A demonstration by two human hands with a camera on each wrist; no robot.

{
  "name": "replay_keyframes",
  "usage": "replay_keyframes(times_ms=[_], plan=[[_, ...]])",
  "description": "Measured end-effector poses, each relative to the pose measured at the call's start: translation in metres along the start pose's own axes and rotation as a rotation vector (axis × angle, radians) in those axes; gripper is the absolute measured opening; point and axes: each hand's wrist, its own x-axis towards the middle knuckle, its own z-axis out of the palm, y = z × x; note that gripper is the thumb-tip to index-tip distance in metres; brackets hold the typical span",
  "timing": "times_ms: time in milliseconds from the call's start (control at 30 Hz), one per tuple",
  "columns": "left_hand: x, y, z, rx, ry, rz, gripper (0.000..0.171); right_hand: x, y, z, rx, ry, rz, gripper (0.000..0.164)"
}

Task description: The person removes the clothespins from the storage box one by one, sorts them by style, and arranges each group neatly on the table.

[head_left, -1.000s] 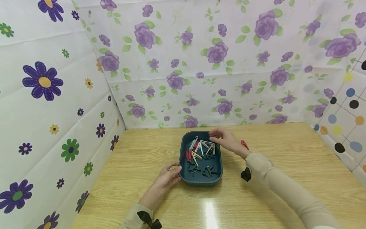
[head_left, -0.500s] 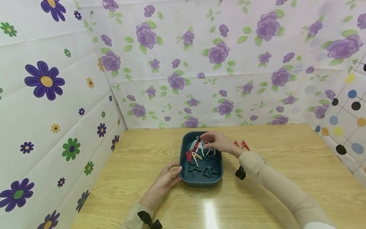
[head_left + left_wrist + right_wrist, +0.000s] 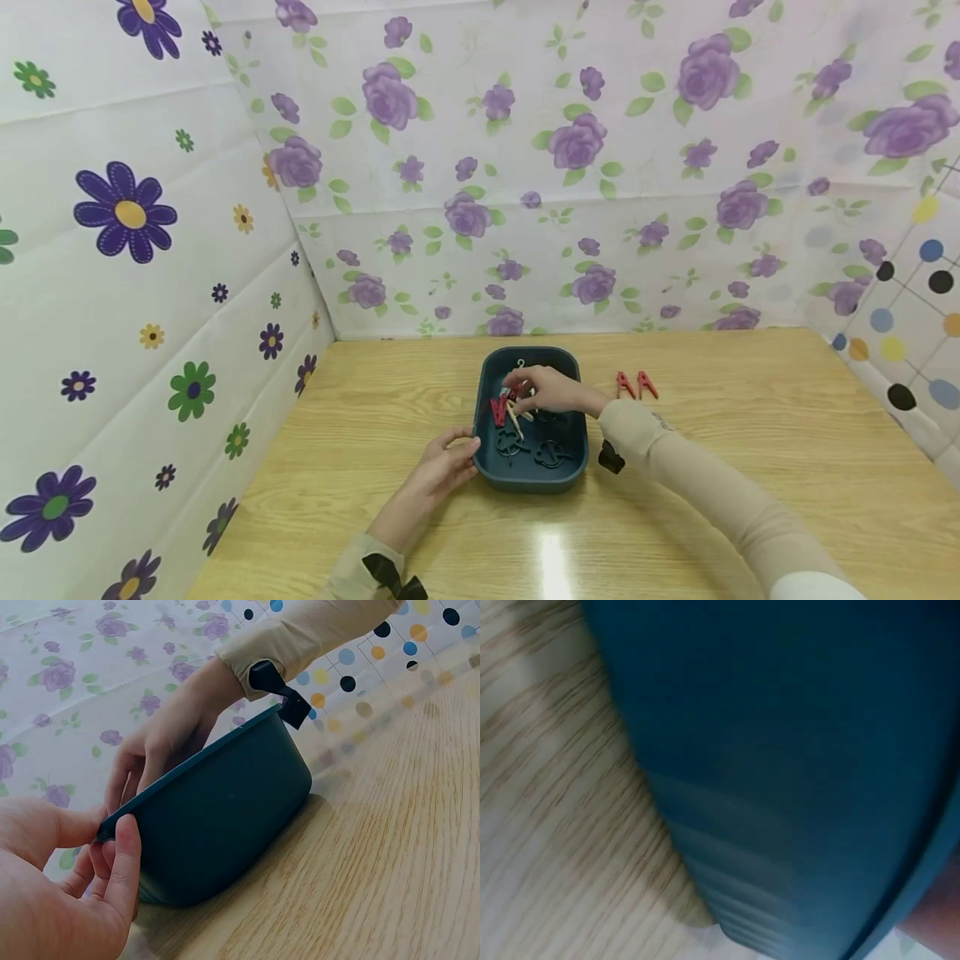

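Presently, the cream clip (image 3: 514, 418) lies inside the bin (image 3: 529, 487), just nearside of the closer right hand (image 3: 552, 390), one leg running nearward; those fingers' hold cannot be determined, whereas the left hand (image 3: 446, 463) pinches the bin's left side.

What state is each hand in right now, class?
Left hand: holding the blue bin by its rim.
Right hand: inside the bin; open or closed, cannot tell.

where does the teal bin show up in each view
Head: teal bin below and slightly right of centre.
Left wrist: teal bin mid-picture, seen from outside, rim slanting up rightward.
Right wrist: teal bin fills the middle and right, blurred.
Shared landmark: the wood-grain table under it.
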Motion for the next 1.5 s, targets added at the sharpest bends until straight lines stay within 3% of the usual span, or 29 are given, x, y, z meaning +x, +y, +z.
replay_keyframes(times_ms=[400,733,1000,1233,1500], plan=[[0.003,-0.003,0.002,0.016,0.003,0.0,0.041,0.01,0.006,0.015,-0.058,-0.067,0.041,0.055],[0.003,-0.004,0.001,0.006,-0.006,0.024,0.038,0.01,0.008,0.014,-0.049,-0.113,0.015,0.045],[0.0,-0.003,0.002,-0.002,-0.007,0.018,0.039,0.012,0.005,0.023,-0.052,-0.161,0.075,0.056],[0.001,-0.002,0.003,0.0,-0.011,0.017,0.031,0.014,0.006,0.029,-0.072,-0.178,0.031,0.039],[0.001,-0.003,0.001,-0.004,-0.008,0.015,0.032,0.008,0.009,0.022,-0.048,-0.105,-0.018,0.022]])
